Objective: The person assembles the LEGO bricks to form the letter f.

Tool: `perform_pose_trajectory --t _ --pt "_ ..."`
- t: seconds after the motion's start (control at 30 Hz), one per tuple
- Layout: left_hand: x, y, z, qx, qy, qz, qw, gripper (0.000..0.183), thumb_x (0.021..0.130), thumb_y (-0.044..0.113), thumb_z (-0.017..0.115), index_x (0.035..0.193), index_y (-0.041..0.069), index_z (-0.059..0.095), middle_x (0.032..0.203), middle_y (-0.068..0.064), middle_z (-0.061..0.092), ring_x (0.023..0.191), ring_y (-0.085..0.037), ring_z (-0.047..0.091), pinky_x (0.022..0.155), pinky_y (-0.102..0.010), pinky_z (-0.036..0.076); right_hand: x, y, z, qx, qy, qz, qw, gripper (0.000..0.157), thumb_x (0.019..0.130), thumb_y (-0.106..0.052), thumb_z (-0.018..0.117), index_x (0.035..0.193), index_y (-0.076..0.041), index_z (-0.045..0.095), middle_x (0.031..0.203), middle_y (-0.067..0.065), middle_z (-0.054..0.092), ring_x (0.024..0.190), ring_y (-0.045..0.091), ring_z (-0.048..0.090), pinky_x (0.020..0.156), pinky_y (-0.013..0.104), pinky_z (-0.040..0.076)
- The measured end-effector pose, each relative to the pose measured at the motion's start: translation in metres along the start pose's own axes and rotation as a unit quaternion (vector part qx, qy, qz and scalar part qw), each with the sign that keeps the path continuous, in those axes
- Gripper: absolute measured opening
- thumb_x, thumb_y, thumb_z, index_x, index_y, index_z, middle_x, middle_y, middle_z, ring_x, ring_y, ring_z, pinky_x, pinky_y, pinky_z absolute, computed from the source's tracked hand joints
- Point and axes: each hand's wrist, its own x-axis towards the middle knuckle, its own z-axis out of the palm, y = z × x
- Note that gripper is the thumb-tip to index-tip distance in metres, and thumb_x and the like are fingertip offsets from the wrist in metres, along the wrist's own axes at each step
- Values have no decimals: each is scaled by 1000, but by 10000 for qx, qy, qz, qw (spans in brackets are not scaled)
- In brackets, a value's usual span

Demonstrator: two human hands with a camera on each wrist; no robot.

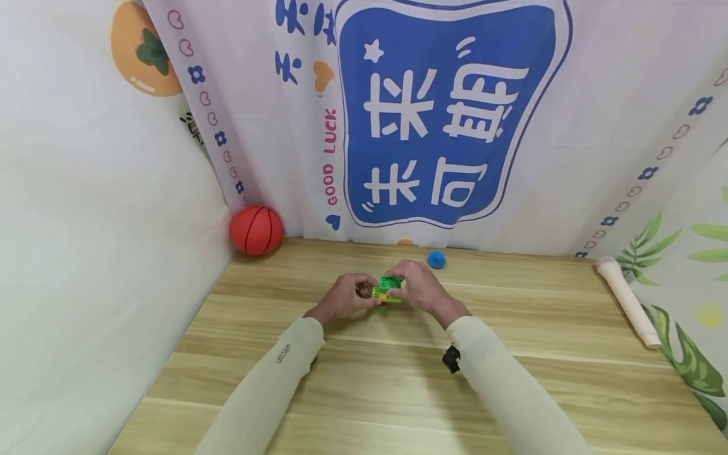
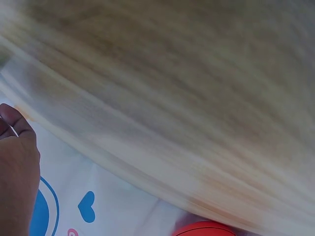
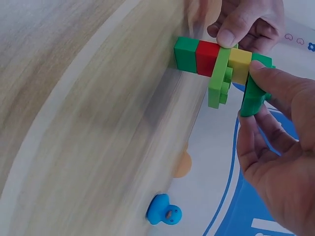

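Near the table's middle stands a small stack of toy building blocks. In the right wrist view its dark green bottom block [image 3: 186,55] adjoins a red block [image 3: 206,56], a long lime-green block [image 3: 216,91] and a yellow block [image 3: 239,65]. A curved green block [image 3: 252,101] tops it. My right hand [image 1: 422,288] pinches that top block between thumb and fingers. From the other side my left hand [image 1: 345,297] holds the lime-green block, thumb against its end. The left wrist view shows only part of the left hand [image 2: 19,182], with no blocks visible.
A blue toy duck [image 1: 436,260] sits behind the right hand by the curtain [image 1: 512,234]. The red ball [image 1: 256,231] occupies the back left corner. Along the right edge of the wooden table [image 1: 387,392] lies a pale rod [image 1: 628,303].
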Motion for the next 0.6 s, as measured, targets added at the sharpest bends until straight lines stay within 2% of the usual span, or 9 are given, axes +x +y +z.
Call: perform_pose_trajectory --t 0.33,0.5,0.6 --pt "0 2 -1 24 -8 -2 10000 30 91 13 87 119 5 78 101 -7 76 86 -14 63 78 -22 55 -4 0 5 -117 305 15 9995 32 89 -17 90 120 -11 81 116 7 77 104 21 71 93 41 61" --pt "0 2 -1 111 -12 13 9999 31 92 14 87 120 5 78 102 -6 76 87 -14 63 79 -23 56 -11 11 17 278 587 -20 9979 43 92 -17 87 131 -6 74 125 12 74 110 27 72 94 44 61" --pt "0 2 -1 165 -59 10 9998 32 93 16 86 122 6 77 104 -6 76 88 -13 64 81 -24 57 -18 18 23 682 716 172 9950 50 92 -13 86 137 -1 67 128 16 70 113 33 71 97 47 61"
